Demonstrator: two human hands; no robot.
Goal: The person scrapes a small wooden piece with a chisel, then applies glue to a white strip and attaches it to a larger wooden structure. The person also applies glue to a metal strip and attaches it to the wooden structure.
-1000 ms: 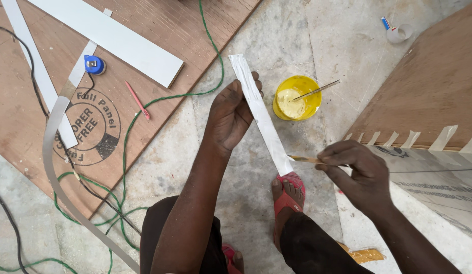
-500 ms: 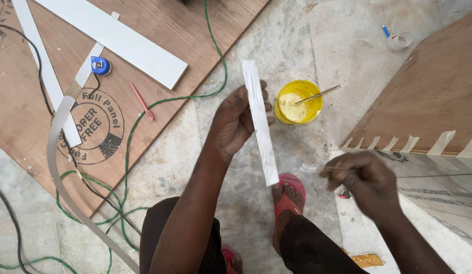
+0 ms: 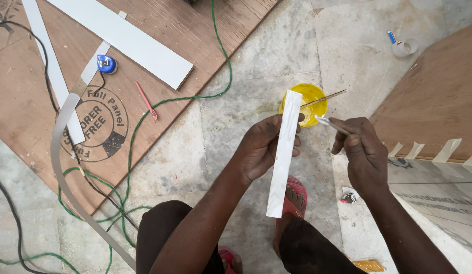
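Glue is our worry: our left hand (image 3: 264, 149) pinches the white strip (image 3: 284, 152) upright over the floor, our right hand (image 3: 361, 152) grips a thin stick (image 3: 331, 124) near its top at 2 o'clock (yellow bowl (image 3: 313, 99) just behind); a wobble could smear fingers or tip it

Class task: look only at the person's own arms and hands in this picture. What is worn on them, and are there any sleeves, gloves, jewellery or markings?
Both forearms are bare right up to the frame edge, with no sleeves showing. The left hand and right hand wear no gloves, and no rings, watch, bands or markings are visible.
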